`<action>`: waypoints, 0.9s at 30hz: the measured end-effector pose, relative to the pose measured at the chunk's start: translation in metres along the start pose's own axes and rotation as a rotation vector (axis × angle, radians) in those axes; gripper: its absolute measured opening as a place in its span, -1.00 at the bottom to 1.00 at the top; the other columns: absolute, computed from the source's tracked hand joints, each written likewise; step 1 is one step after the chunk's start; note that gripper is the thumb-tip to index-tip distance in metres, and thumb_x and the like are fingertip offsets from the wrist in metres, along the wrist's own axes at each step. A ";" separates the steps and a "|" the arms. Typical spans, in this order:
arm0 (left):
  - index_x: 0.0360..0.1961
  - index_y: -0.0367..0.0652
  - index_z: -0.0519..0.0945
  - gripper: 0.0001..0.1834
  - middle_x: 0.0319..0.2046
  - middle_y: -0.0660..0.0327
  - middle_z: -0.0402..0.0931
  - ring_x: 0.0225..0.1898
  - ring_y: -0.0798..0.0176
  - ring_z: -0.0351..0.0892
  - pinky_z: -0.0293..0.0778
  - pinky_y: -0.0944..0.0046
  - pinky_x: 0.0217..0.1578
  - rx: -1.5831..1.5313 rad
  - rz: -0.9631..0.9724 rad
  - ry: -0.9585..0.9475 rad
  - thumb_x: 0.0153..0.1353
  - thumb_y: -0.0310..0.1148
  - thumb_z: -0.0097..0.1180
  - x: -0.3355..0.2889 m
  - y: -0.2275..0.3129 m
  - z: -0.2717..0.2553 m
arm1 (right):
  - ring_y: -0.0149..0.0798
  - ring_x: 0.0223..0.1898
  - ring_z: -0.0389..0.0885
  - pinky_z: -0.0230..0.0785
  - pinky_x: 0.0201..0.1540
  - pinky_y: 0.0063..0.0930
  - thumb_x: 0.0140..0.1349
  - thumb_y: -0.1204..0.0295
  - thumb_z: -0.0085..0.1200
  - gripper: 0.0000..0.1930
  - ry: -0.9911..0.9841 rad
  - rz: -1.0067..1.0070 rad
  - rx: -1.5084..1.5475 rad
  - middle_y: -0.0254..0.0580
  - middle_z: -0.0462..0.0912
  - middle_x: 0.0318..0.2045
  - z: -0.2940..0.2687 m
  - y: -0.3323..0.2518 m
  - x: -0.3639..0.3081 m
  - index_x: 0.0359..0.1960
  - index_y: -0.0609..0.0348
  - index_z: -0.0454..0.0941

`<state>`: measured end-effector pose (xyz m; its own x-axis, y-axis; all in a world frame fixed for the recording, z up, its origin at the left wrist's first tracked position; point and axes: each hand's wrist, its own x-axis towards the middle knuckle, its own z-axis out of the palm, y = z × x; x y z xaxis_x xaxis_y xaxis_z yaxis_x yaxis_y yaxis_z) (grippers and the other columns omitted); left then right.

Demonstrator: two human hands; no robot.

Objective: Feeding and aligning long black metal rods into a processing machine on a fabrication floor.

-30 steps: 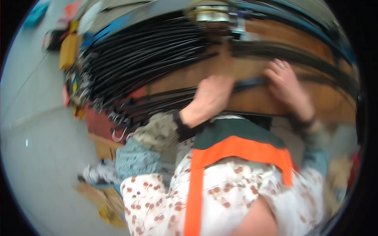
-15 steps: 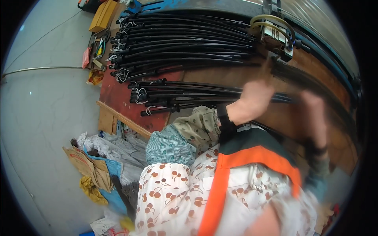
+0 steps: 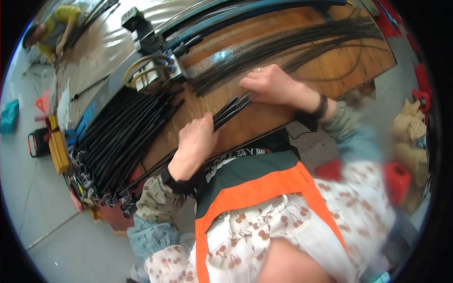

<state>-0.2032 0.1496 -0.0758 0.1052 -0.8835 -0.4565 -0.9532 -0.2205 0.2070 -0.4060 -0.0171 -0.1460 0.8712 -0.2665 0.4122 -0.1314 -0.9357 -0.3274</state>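
"Set the clock's centre on the tubes in hand. What lies nearest the wearer?"

"The green and orange apron [image 3: 255, 189], at about six o'clock."

"And the hands?"

"The left hand [image 3: 196, 137], at eight, has its fingers curled tight around a small bundle of black tubes [image 3: 227, 116]. The right hand [image 3: 277, 86], at two, has its fingers bent in at the spiral-textured ends [image 3: 244, 100]; I can't tell whether they pinch one."

"So where is the bundle?"

"Raised at a slant over the wooden tabletop [image 3: 264, 118], between the two hands, ends toward one o'clock."

"Which step would you call this?"

"Working at the ends, I judge: left steadies, right arranges or feeds. Any next move there seems to call for a firm left grip and a light right touch, so the ends stay together."

"What's beyond?"

"A thick pile of black tubes [image 3: 122, 141] between eight and nine, on the same surface. Farther, a metal fixture with hoses [image 3: 175, 70] at ten, and loose thin dark strands [image 3: 292, 47] between one and two. Farthest, a co-worker [image 3: 59, 34] bends over another surface, toward ten."
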 end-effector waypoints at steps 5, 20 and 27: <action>-0.26 -0.24 0.48 -0.67 -0.47 -0.09 0.63 -0.35 -0.19 0.67 0.58 -0.08 -0.34 0.193 0.107 0.102 0.19 -0.21 0.26 -0.001 0.017 -0.046 | -0.02 -0.36 0.68 0.53 -0.33 -0.19 0.02 0.40 0.23 -0.83 -0.045 0.400 -0.046 -0.16 0.68 -0.44 -0.040 0.042 -0.050 -0.30 -0.03 0.60; -0.28 -0.22 0.42 -0.71 -0.50 -0.09 0.63 -0.38 -0.19 0.68 0.57 -0.10 -0.34 0.590 0.330 0.369 0.21 -0.27 0.25 0.125 0.085 -0.169 | -0.07 -0.32 0.71 0.55 -0.25 -0.19 0.01 0.30 0.27 -0.63 0.238 0.375 -0.219 -0.21 0.72 -0.42 -0.126 0.129 -0.013 -0.07 -0.18 0.64; -0.29 -0.24 0.42 -0.76 -0.53 -0.12 0.61 -0.42 -0.23 0.66 0.56 -0.13 -0.35 0.551 0.377 0.343 0.21 -0.33 0.18 0.122 0.087 -0.157 | -0.07 -0.35 0.71 0.54 -0.29 -0.20 0.05 0.29 0.27 -0.66 0.189 0.357 -0.253 -0.20 0.71 -0.44 -0.121 0.135 -0.009 -0.07 -0.19 0.65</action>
<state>-0.2283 -0.0421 0.0226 -0.2606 -0.9571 -0.1267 -0.9363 0.2825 -0.2087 -0.4888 -0.1690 -0.0914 0.6526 -0.5972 0.4663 -0.5382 -0.7986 -0.2694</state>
